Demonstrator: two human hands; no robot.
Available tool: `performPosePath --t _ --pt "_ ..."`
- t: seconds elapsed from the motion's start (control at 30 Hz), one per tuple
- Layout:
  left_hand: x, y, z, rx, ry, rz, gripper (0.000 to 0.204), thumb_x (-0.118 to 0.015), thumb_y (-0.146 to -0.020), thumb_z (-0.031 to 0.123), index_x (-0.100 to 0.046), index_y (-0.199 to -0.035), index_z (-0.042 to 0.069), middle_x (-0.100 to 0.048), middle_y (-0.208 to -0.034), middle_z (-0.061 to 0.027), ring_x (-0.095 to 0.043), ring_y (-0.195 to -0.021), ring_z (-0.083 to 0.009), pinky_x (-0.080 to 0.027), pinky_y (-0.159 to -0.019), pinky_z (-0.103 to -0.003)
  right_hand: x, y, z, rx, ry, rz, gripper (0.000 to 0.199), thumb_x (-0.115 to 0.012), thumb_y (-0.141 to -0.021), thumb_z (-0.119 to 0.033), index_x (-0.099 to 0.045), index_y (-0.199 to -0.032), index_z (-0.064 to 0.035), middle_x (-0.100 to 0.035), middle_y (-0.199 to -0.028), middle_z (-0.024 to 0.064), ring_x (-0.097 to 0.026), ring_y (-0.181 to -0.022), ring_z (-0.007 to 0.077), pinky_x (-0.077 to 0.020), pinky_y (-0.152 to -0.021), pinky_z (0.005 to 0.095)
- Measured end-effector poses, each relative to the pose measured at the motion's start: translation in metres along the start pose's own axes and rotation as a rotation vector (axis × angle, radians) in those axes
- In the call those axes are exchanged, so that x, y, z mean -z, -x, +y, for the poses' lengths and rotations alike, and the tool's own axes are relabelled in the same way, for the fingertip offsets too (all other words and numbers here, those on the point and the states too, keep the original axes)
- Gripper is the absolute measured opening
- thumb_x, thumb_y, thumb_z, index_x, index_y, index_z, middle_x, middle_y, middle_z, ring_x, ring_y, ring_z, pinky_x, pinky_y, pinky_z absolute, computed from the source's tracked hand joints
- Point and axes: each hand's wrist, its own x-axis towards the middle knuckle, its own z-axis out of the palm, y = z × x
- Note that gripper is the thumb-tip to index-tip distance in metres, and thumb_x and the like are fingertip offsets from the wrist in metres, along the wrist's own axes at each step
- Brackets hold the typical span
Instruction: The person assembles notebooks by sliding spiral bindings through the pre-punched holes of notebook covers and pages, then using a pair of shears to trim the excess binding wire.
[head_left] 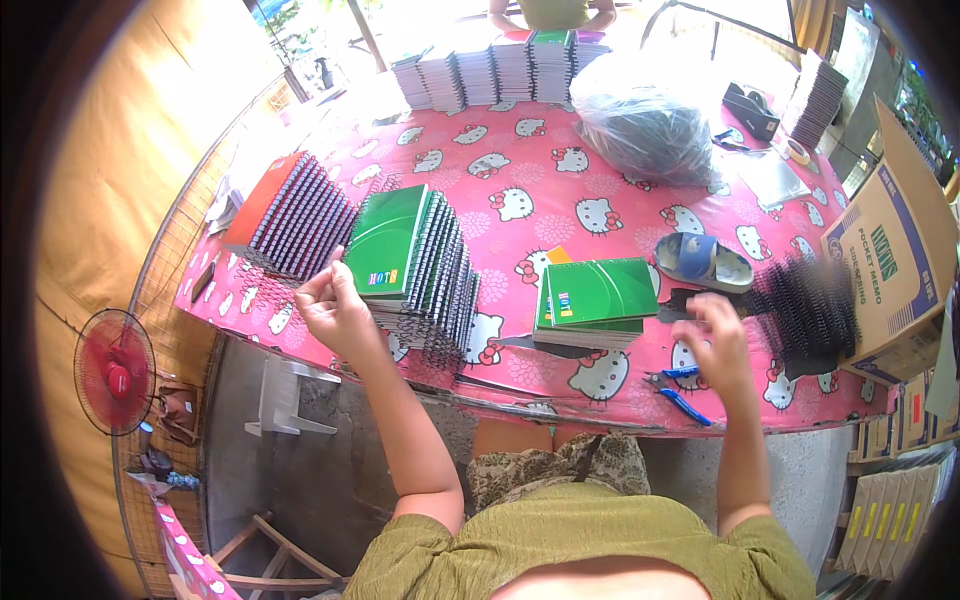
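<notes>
My left hand (338,308) is closed with its fingertips drawn together, beside the tall stack of spiral notebooks with green covers (385,240). Whatever it may hold is too small to make out. My right hand (718,345) hovers near the table's front edge with fingers bent and apart, nothing visible in them. Just left of it lies a pair of blue-handled cutters (684,396). Between my hands, a smaller pile of green notebooks (600,292) rests on the table. Loose black binding coils (805,312) are heaped to the right of my right hand.
A blue slide sandal (704,262) lies behind my right hand. Red-covered spiral notebooks (290,220) stand stacked at left. A cardboard box (890,260) borders the right. Farther back are a plastic bag (645,130), notebook stacks (490,75) and another person (553,14).
</notes>
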Motion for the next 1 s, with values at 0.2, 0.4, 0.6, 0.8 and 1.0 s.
performPosePath --t 0.2,0.4,0.6,0.8,1.0 --pt "-0.008 0.001 0.005 0.063 0.1 -0.028 0.021 -0.052 -0.091 -0.002 -0.046 -0.111 -0.001 -0.067 -0.105 -0.0221 -0.063 -0.092 -0.0159 -0.049 -0.08 -0.025 -0.047 -0.072 0.016 -0.368 -0.2 -0.198 0.066 -0.071 -0.083 -0.039 -0.051 -0.127 0.0069 -0.067 -0.09 0.0135 -0.065 -0.082 0.019 -0.0511 -0.073 0.0314" --pt "0.0 0.007 0.027 -0.212 0.078 -0.033 0.031 -0.051 -0.09 -0.003 -0.044 -0.121 -0.005 -0.062 -0.113 -0.0258 -0.061 -0.105 -0.0244 -0.047 -0.089 -0.03 -0.055 -0.053 -0.006 -0.351 -0.294 -0.13 0.053 -0.073 -0.08 -0.019 -0.055 -0.125 0.0035 -0.058 -0.07 0.003 -0.057 -0.066 0.0095 -0.0471 -0.061 0.0269" --pt "-0.027 0.075 0.09 -0.291 0.413 -0.432 0.044 -0.051 -0.085 -0.001 -0.042 -0.127 -0.008 -0.056 -0.121 -0.028 -0.057 -0.113 -0.0333 -0.043 -0.1 -0.042 -0.052 -0.035 -0.024 -0.107 0.026 0.011 0.044 -0.072 -0.081 -0.016 -0.057 -0.119 0.0011 -0.055 -0.068 0.0069 -0.054 -0.059 0.0145 -0.046 -0.058 0.0281" --pt "-0.073 0.14 0.055 0.453 0.358 -0.57 0.064 -0.054 -0.083 -0.012 -0.034 -0.142 0.007 -0.039 -0.142 -0.0154 -0.043 -0.128 -0.0307 -0.038 -0.103 -0.036 -0.029 -0.033 -0.058 -0.111 -0.441 0.198 0.039 -0.07 -0.077 -0.001 -0.057 -0.113 -0.0051 -0.05 -0.069 0.0056 -0.049 -0.064 0.0169 -0.0434 -0.063 0.0316" --pt "-0.076 0.144 0.029 0.052 -0.054 -0.895 0.053 -0.067 -0.076 -0.005 -0.06 -0.125 0.013 -0.039 -0.139 -0.0199 -0.045 -0.126 -0.0365 -0.031 -0.107 -0.047 -0.073 -0.033 -0.035 0.002 -0.674 0.079 0.025 -0.065 -0.081 0.006 -0.051 -0.101 -0.004 -0.046 -0.079 -0.0035 -0.042 -0.071 0.0037 -0.0375 -0.06 0.021"
